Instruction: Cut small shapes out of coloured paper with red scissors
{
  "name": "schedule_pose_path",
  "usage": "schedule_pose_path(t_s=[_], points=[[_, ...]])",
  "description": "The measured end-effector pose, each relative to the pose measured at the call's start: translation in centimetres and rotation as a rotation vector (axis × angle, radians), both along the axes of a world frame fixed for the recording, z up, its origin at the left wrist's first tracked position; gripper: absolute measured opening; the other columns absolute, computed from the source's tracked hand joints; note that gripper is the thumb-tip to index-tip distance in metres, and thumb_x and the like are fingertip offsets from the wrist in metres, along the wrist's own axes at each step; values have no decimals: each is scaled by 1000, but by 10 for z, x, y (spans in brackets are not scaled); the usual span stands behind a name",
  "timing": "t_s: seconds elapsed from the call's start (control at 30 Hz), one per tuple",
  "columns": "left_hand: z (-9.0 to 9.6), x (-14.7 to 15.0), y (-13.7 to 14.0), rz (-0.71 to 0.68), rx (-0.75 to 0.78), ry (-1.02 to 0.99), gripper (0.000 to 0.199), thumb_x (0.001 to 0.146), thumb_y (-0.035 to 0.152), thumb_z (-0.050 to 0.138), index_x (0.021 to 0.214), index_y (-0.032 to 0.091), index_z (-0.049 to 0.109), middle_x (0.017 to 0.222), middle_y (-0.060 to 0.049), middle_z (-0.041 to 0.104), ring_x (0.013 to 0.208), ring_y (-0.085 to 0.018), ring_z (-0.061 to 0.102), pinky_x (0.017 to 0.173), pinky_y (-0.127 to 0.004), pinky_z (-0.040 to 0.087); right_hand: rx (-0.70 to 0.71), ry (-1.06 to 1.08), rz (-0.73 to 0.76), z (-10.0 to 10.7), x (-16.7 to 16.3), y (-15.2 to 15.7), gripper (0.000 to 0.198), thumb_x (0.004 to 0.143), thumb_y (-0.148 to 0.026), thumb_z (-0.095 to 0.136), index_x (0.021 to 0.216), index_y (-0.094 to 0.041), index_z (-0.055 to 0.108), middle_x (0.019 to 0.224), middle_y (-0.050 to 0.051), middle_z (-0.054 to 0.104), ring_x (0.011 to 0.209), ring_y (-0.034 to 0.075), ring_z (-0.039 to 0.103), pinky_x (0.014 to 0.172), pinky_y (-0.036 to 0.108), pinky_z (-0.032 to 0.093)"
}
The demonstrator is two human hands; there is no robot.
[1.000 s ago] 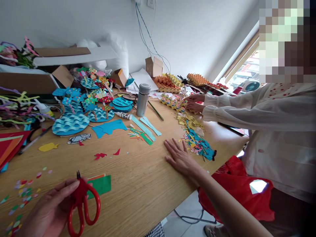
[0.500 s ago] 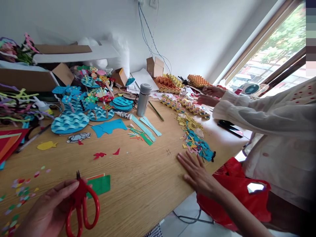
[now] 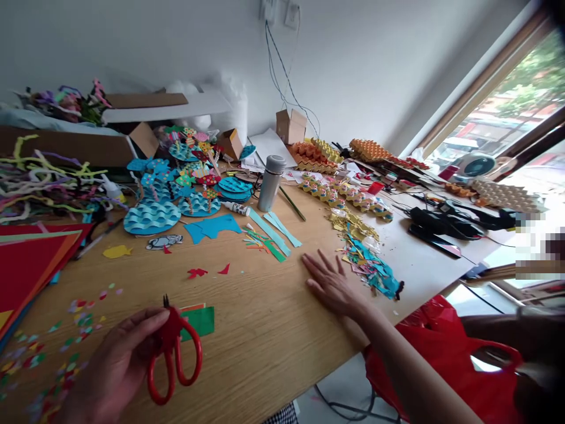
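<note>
My left hand (image 3: 117, 356) is closed around the blade end of red-handled scissors (image 3: 170, 338), their short dark tips poking up and the two loops hanging to the right. Just behind the scissors lies a stack of small cut papers with a green sheet (image 3: 200, 323) on top and an orange edge showing. My right hand (image 3: 333, 281) rests palm down on the wooden table (image 3: 260, 318), fingers spread, holding nothing. To its right is a heap of blue, yellow and pink paper scraps (image 3: 375, 265). Small red paper pieces (image 3: 197, 273) lie between the hands.
Behind stand a grey thermos (image 3: 271, 185), a glue bottle (image 3: 237, 208) and blue wavy paper crafts (image 3: 152, 217). Confetti (image 3: 73, 341) and red paper sheets (image 3: 39, 259) are at left. A red plastic bag (image 3: 441, 359) hangs by the right edge; egg trays (image 3: 368, 154) sit at the back.
The view has swung, so table things appear further right. The other person's sleeves and hands have left the right side, exposing black devices there. My right hand has slid leftward over the table.
</note>
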State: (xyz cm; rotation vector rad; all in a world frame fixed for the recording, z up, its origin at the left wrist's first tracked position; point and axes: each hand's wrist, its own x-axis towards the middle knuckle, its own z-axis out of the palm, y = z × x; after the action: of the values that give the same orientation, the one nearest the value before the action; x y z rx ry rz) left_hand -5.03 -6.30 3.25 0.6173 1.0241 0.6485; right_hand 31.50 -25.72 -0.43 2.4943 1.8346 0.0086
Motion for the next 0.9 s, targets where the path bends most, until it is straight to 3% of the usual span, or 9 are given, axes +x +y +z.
schedule_pose_path(t_s=[0.1,0.17,0.3,0.37,0.47,0.57,0.67,0.9], points=[[2,0,-1,16,22,2,21,49,8,80,67,17,72,69,-1,72,58,-14,64,52,-19,56,10,-134,-256,3,22,-9,60,96,-47,26,146,-15,33,149,11,36,143,34,12,110,65,1],[3,-1,-1,19,29,-7,20,50,9,80,67,16,72,70,-2,72,59,-15,64,52,-20,56,78,-209,-328,5,21,-18,62,96,-47,25,145,-10,33,149,14,35,143,34,9,110,65,1],[6,-1,-3,-16,39,-24,17,52,12,79,66,15,71,68,-3,71,57,-14,63,52,-20,55,112,-118,-116,8,-33,-18,59,97,-47,26,149,-19,25,152,8,30,144,30,10,112,60,8],[8,1,-5,-49,39,-22,16,53,13,79,67,13,71,67,-4,71,57,-14,63,52,-20,54,104,-32,2,8,-67,-1,57,97,-47,29,148,-22,27,151,6,33,143,30,15,111,59,13],[9,2,-7,-52,37,-27,16,52,13,78,66,13,71,66,-5,71,57,-14,63,52,-20,54,195,40,41,10,-97,39,48,96,-44,33,141,-26,41,144,8,42,136,30,27,110,55,21],[10,0,-6,-30,48,-33,16,52,13,78,66,13,70,66,-4,71,56,-14,63,51,-21,54,270,42,-10,11,-98,77,42,95,-41,38,133,-27,50,130,11,52,121,30,41,102,48,33],[11,-2,-5,-9,54,-46,16,52,13,78,66,13,70,65,-4,71,54,-13,62,49,-20,53,280,27,-20,11,-92,99,40,95,-42,38,130,-26,52,123,12,53,112,29,44,98,47,36],[11,-5,-6,-26,31,-78,21,52,16,81,69,13,70,67,-5,70,56,-14,62,52,-22,54,250,29,-8,9,-98,100,36,95,-42,39,120,-23,57,122,12,52,114,30,41,99,49,33]])
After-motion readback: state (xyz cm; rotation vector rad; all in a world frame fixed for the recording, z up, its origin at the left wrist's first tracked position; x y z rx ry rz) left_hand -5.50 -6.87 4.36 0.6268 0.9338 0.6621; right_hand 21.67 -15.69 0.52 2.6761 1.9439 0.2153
